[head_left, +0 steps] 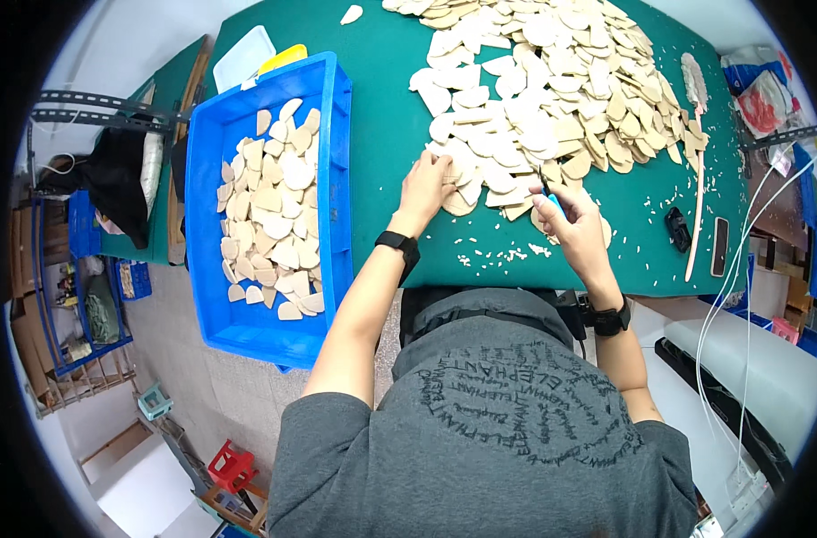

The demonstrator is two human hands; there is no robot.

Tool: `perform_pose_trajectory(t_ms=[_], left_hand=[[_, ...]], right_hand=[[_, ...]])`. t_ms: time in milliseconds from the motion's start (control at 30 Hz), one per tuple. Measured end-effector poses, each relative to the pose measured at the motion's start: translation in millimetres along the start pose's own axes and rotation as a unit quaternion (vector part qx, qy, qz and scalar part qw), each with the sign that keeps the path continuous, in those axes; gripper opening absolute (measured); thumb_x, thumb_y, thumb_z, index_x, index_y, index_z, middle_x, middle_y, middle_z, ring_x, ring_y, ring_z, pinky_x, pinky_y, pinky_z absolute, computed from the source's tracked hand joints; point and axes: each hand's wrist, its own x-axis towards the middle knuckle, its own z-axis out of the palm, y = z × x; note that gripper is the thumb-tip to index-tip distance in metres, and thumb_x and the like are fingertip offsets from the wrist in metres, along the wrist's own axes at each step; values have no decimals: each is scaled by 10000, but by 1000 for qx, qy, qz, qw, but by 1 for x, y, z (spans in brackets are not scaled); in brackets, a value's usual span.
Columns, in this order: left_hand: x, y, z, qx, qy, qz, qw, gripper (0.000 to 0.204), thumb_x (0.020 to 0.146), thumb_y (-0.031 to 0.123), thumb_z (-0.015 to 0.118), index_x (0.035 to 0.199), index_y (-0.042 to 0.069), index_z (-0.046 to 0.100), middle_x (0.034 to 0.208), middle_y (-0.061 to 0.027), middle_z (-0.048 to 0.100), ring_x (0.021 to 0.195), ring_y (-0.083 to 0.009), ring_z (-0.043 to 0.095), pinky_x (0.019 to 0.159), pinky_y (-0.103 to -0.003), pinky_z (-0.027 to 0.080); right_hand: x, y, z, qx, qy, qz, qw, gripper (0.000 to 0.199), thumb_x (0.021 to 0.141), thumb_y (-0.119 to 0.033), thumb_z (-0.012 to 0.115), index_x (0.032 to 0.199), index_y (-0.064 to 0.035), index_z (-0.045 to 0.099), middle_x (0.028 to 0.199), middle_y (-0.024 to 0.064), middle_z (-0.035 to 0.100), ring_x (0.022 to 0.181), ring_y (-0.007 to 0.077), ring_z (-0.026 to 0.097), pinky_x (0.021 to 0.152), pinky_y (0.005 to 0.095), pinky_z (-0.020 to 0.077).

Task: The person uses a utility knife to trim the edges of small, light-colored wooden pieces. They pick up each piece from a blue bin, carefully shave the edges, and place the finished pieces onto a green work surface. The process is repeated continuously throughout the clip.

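Note:
My left hand (424,190) is at the near left edge of a big heap of flat, cream-coloured, rounded pieces (525,108) on the green table. Its fingers are bent in and appear to pinch one of the flat pieces (459,204); the grip is partly hidden. My right hand (573,222) is closed around a small hand tool (553,199) with a blue handle and a dark tip. That tip points away from me over the front of the heap. The tool's exact kind is too small to make out.
A blue plastic crate (337,206) at the left holds many similar pieces. White scraps (493,255) litter the green tabletop (381,90) in front of me. On the right lie a long-handled brush (696,179), a black object (678,229) and a phone (719,247). White cables hang beyond.

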Motion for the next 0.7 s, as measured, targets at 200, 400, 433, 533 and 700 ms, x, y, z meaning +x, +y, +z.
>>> perform_pose_trajectory(t_ms=[200, 400, 433, 533, 700], left_hand=[[-37, 43, -61, -594, 1, -113, 796, 360, 819, 57, 658, 1137, 1, 498, 1023, -121, 630, 891, -155, 642, 725, -261, 562], [-71, 84, -109, -671, 20, -94, 735, 405, 832, 61, 654, 1190, -4, 477, 1027, -132, 637, 886, -159, 647, 708, -259, 566], [-73, 84, -110, -669, 28, -93, 736, 411, 829, 61, 656, 1195, 3, 478, 1030, -131, 637, 887, -155, 646, 704, -256, 568], [-77, 84, -112, -663, 54, -85, 742, 408, 831, 64, 657, 1196, 12, 483, 1041, -131, 636, 890, -151, 645, 705, -255, 568], [-81, 86, -116, -641, 86, -76, 759, 357, 849, 68, 646, 1168, -4, 501, 1021, -131, 639, 871, -141, 637, 712, -251, 556]], right_hand=[[0, -12, 13, -25, -46, -28, 998, 299, 858, -230, 650, 1047, 2, 632, 847, 33, 616, 741, 70, 523, 641, 225, 426], [7, -26, 27, -24, -81, -73, 994, 394, 858, -280, 653, 1147, -16, 605, 907, 63, 651, 783, 100, 559, 713, 252, 461], [7, -26, 29, -20, -87, -73, 993, 395, 857, -282, 654, 1146, -17, 606, 905, 61, 651, 783, 97, 559, 711, 251, 461], [7, -35, 34, -13, -102, -80, 991, 395, 854, -286, 659, 1141, -19, 610, 892, 53, 652, 775, 88, 556, 706, 244, 460], [9, -38, 39, -8, -116, -67, 991, 380, 845, -282, 672, 1113, -16, 627, 863, 40, 648, 741, 77, 541, 667, 234, 449]])
